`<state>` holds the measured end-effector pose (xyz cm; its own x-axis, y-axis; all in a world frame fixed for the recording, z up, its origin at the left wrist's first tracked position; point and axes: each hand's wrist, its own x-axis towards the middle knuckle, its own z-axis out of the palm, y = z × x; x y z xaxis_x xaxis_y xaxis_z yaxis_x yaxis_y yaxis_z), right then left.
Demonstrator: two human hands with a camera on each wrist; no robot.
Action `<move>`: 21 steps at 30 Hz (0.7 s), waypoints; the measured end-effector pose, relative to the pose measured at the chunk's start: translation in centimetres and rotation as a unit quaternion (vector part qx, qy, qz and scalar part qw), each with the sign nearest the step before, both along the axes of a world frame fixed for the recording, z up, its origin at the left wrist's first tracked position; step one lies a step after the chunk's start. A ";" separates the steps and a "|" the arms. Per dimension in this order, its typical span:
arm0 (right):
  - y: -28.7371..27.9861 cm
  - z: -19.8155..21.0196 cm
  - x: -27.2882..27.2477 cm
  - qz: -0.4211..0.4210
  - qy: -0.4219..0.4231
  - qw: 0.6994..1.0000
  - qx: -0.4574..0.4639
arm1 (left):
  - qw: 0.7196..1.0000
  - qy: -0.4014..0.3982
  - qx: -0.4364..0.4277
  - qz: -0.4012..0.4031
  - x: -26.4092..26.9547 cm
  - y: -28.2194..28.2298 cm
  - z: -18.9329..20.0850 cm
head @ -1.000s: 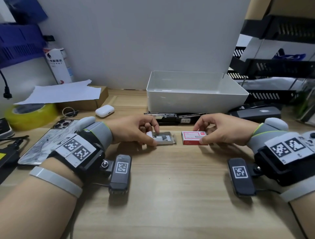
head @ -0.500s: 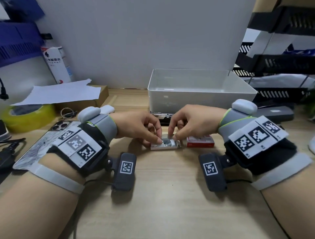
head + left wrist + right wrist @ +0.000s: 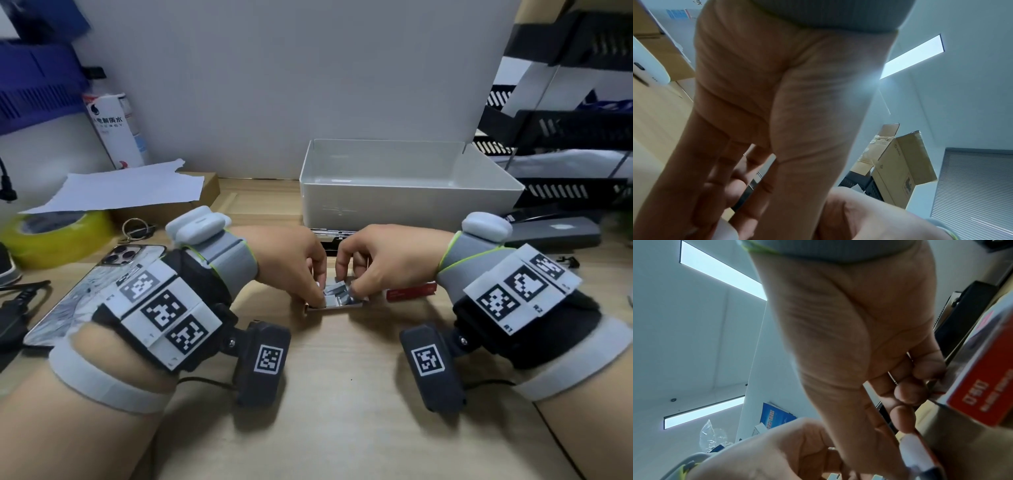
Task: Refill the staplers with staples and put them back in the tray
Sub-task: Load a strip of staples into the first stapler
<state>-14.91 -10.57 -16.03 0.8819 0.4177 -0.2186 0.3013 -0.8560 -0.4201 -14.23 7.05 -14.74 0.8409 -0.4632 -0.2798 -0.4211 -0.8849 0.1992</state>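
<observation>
A small open box of silver staples [image 3: 337, 298] lies on the wooden desk at the centre. My left hand [image 3: 318, 295] holds its left end, thumb and fingers curled down on it. My right hand [image 3: 350, 289] pinches the staples at the box's right side. The red staple-box sleeve [image 3: 411, 292] lies just right of it, half under my right wrist, and shows close up in the right wrist view [image 3: 980, 394]. Behind my hands a black stapler [image 3: 329, 244] lies opened out, mostly hidden. A second dark stapler [image 3: 555, 233] lies to the right. The white tray [image 3: 411, 205] stands behind, nothing visible inside.
A phone [image 3: 85, 294], a yellow tape roll [image 3: 51, 233], a key ring [image 3: 135, 226] and a paper sheet [image 3: 130, 188] over a cardboard box fill the left side. Black mesh shelves [image 3: 565, 137] stand at the right. A white bottle [image 3: 116, 133] stands at the back left.
My right hand let go of the red sleeve and moved left to the open staple box, where it now pinches the staples. My left hand stayed on the box.
</observation>
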 end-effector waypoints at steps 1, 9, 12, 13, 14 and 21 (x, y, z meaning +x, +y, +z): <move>0.0 0.0 0.0 0.000 -0.004 1.000 0.001 | 1.000 -0.006 -0.001 0.001 -0.1 -0.1 0.0; 0.2 -0.5 0.2 0.000 -0.013 1.000 0.005 | 1.000 -0.023 -0.003 -0.003 -0.5 -0.4 0.1; 0.2 -0.5 0.1 0.002 -0.013 1.000 0.007 | 1.000 -0.017 -0.015 -0.011 -0.3 -0.2 0.0; 0.2 -0.5 0.1 0.003 -0.011 1.000 0.008 | 1.000 -0.012 -0.027 -0.009 -0.2 -0.1 0.0; 0.1 -0.4 0.0 0.001 -0.009 1.000 0.011 | 0.999 -0.007 -0.043 -0.003 0.0 0.1 0.0; -0.9 0.8 0.3 -0.001 -0.043 0.991 0.128 | 0.946 0.132 -0.295 0.033 1.2 2.1 0.4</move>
